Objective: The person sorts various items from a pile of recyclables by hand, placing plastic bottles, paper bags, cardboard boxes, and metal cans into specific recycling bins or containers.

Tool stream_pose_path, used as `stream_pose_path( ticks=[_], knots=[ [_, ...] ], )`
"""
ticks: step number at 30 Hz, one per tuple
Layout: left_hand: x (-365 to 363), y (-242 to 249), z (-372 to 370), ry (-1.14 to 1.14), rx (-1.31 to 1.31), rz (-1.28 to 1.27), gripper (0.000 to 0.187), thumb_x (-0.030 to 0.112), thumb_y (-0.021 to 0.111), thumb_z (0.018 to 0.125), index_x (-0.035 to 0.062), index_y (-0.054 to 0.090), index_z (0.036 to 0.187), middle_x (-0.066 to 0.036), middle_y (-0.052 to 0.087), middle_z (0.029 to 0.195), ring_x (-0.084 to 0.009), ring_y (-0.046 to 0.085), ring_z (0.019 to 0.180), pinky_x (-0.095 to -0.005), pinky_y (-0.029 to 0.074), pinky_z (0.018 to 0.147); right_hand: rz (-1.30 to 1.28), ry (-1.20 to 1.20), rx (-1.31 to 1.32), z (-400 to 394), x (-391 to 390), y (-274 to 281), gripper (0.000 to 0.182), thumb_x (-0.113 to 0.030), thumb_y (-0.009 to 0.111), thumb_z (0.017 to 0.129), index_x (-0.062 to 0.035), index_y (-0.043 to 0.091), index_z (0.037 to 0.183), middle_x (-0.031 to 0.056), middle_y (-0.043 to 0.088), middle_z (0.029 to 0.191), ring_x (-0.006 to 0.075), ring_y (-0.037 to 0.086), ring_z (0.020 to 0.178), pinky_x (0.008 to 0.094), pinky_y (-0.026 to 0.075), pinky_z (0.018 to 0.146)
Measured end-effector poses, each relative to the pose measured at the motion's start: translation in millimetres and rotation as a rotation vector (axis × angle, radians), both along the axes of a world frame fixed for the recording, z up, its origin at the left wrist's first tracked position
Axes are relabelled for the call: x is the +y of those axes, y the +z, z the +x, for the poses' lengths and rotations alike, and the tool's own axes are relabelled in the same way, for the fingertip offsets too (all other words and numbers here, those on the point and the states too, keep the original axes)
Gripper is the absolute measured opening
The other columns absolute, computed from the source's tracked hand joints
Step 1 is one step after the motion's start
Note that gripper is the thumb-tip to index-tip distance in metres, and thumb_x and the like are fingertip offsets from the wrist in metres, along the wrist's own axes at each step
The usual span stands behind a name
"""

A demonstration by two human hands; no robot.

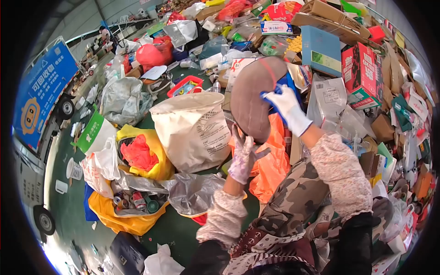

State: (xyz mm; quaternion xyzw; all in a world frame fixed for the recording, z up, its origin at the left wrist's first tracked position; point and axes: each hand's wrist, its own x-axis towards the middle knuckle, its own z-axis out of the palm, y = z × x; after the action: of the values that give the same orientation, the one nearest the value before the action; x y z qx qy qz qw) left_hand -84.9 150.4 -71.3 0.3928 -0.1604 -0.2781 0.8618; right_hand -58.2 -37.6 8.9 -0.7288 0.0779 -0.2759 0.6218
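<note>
A grey-brown, rounded cushion-like thing with a reddish line across its top is tilted up in front of me. My right hand, in a white glove with blue at the fingertips, is closed on its right edge. My left hand, in a white glove with purple stains, is at its lower end with fingers and thumb spread. Below it lies an orange plastic bag. Left of my left hand stands a cream cloth bag with printed text.
Mixed waste is heaped ahead and to the right, including a red box and a blue box. At left are a yellow bag with red plastic inside, an orange-yellow bag containing cans, and a blue-sided truck.
</note>
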Motion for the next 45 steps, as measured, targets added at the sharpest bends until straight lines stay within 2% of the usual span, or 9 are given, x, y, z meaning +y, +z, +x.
stream_pose_path(
  ticks=[5,7,15,21,23,26,31,39,45],
  knots=[
    [-8.1,-32.5,12.7,-0.240,0.242,-0.493,0.084,0.060,0.047,0.090,0.0042,0.018,0.146,-0.020,0.032,0.146,-0.0431,0.041,0.128,-0.0594,0.041,0.101,-0.588,0.169,0.331,-11.2,21.5,-26.2,0.023,-0.017,0.071,0.076,0.0045,0.064,0.082,0.0108,0.064,0.068,0.0189,0.063,0.060,0.0336,0.049,0.056],
    [-4.9,-54.6,17.4,-0.131,0.261,-0.456,0.078,0.051,0.052,0.092,-0.0015,0.024,0.142,-0.021,0.037,0.142,-0.0364,0.045,0.126,-0.0529,0.043,0.101,-0.375,0.371,0.613,-29.8,40.7,-7.1,0.028,-0.023,0.071,0.079,0.0044,0.063,0.082,0.0113,0.063,0.067,0.0201,0.062,0.058,0.0320,0.049,0.053],
    [74.1,-40.8,60.8,0.781,0.124,0.338,0.038,0.020,0.066,0.086,0.0000,0.056,0.117,-0.011,0.063,0.098,-0.0241,0.060,0.088,-0.0360,0.053,0.078,-0.029,0.570,0.620,-50.7,80.5,-2.5,0.033,-0.024,0.066,0.087,0.0018,0.057,0.105,0.0118,0.066,0.087,0.0163,0.064,0.059,0.0278,0.053,0.052],
    [233.7,37.5,146.1,1.417,-0.331,0.164,0.054,0.007,0.068,0.084,-0.0010,0.046,0.133,-0.015,0.056,0.127,-0.0257,0.056,0.110,-0.0360,0.043,0.097,-0.020,0.443,0.541,-57.6,54.8,-0.9,0.030,-0.019,0.066,0.086,-0.0016,0.060,0.110,0.0058,0.065,0.082,0.0111,0.060,0.059,0.0255,0.050,0.052],
    [300.0,11.3,195.7,1.749,-0.704,1.177,0.056,0.013,0.065,0.083,0.0058,0.046,0.135,-0.023,0.053,0.130,-0.0385,0.053,0.115,-0.0404,0.044,0.098,-0.016,0.441,0.522,-52.3,49.1,-10.7,0.031,-0.020,0.066,0.086,-0.0013,0.061,0.109,0.0057,0.065,0.082,0.0112,0.060,0.058,0.0253,0.050,0.052],
    [325.0,-14.1,194.7,1.490,-0.601,1.944,0.058,0.019,0.065,0.081,0.0250,0.046,0.136,-0.019,0.037,0.143,-0.0396,0.047,0.121,-0.0445,0.044,0.098,-0.192,0.425,0.571,-56.2,57.3,-0.9,0.038,-0.021,0.066,0.084,-0.0003,0.059,0.115,0.0090,0.067,0.085,0.0137,0.063,0.062,0.0267,0.051,0.056],
    [330.4,-105.9,200.7,0.659,-0.177,2.582,0.040,0.029,0.044,0.095,0.0219,0.054,0.133,-0.004,0.036,0.144,-0.0329,0.032,0.133,-0.0621,0.036,0.096,-0.730,0.446,0.484,-54.2,59.9,-5.7,0.039,-0.022,0.065,0.084,-0.0018,0.059,0.117,0.0124,0.067,0.089,0.0182,0.066,0.070,0.0301,0.053,0.067],
    [304.3,-112.8,210.5,-0.099,-0.792,2.626,0.034,0.027,0.055,0.089,0.0186,0.065,0.121,-0.007,0.054,0.132,-0.0368,0.044,0.123,-0.0709,0.037,0.088,-0.919,0.476,0.466,-51.3,76.6,9.1,0.042,-0.028,0.064,0.083,-0.0049,0.058,0.118,0.0140,0.068,0.086,0.0275,0.067,0.079,0.0351,0.051,0.075],
    [312.6,-113.2,207.4,-0.243,-0.901,2.280,0.038,0.021,0.060,0.078,0.0165,0.068,0.114,-0.009,0.063,0.120,-0.0281,0.056,0.116,-0.0438,0.043,0.100,-1.053,0.507,0.393,-46.4,87.4,13.1,0.041,-0.028,0.063,0.084,-0.0056,0.056,0.118,0.0145,0.067,0.082,0.0299,0.065,0.074,0.0392,0.051,0.072]
  ],
)
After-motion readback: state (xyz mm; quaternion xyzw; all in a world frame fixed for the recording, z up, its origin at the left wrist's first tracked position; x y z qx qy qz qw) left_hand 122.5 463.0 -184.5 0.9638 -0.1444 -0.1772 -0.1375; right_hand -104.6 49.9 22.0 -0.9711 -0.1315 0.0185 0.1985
